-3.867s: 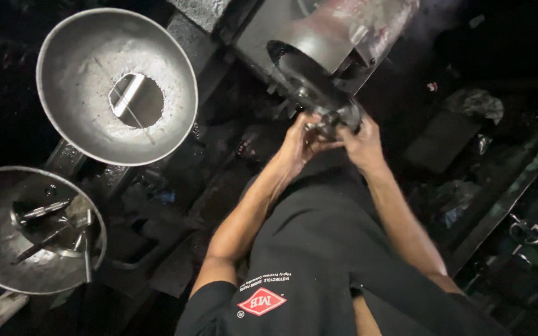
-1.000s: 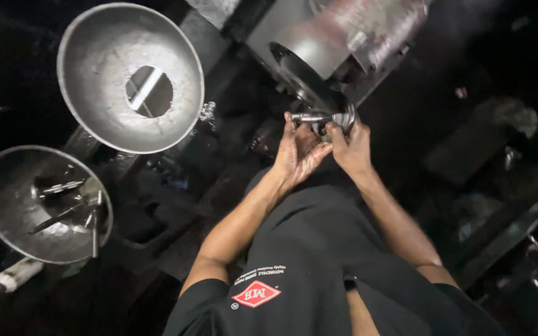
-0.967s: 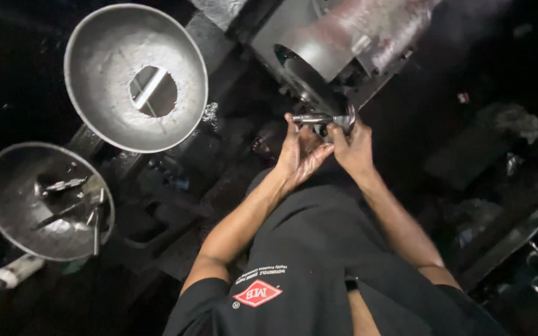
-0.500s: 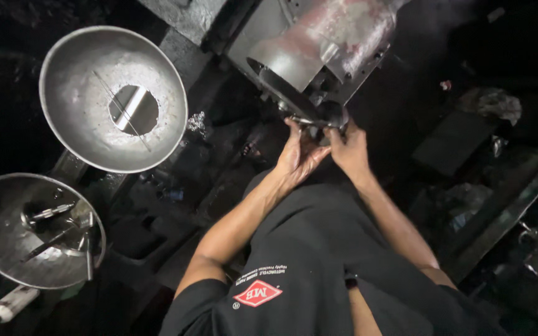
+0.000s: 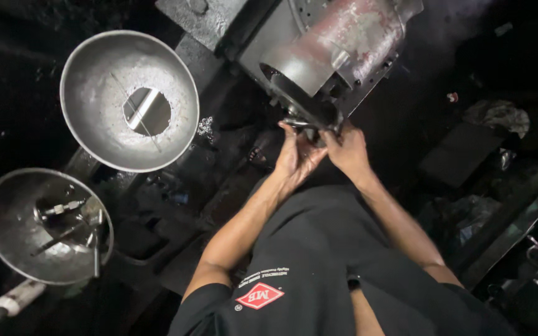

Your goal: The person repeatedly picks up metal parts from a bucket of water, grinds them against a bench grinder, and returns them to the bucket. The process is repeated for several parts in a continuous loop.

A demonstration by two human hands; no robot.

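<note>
Head view: looking straight down on a person in a black shirt (image 5: 319, 274) at a dark, grimy workbench (image 5: 219, 180).
Left hand (image 5: 297, 155): raised to the underside of the dark round disc-shaped machine part (image 5: 303, 106), fingers curled and reaching up at a small shiny metal piece (image 5: 295, 122) just under the disc's rim. Whether the fingers actually pinch that piece cannot be told; it is small and partly hidden.
Right hand (image 5: 345, 148): just beside the left, fingertips up against the lower edge of the same disc. Grip unclear in the shadow.
Hands together: close, nearly touching at the fingertips, both at the disc's bottom edge.
Disc location: mounted on the front of a large grey metal machine housing with reddish stains (image 5: 344, 43), top centre of view, tilted toward the person.
Upper bowl: wide shallow grey metal funnel-shaped bowl with a round hole in its middle (image 5: 94, 93), left of the machine, well apart from the hands.
Lower bowl: second smaller grey metal bowl (image 5: 7, 242), lower left, holding slim metal tools and fittings (image 5: 63, 214).
Bottle: small pale plastic bottle with dark nozzle (image 5: 10, 303), lying just beside the lower bowl.
Right side: dark clutter and a slanted metal bar (image 5: 512, 218), detail too dim to read.
</note>
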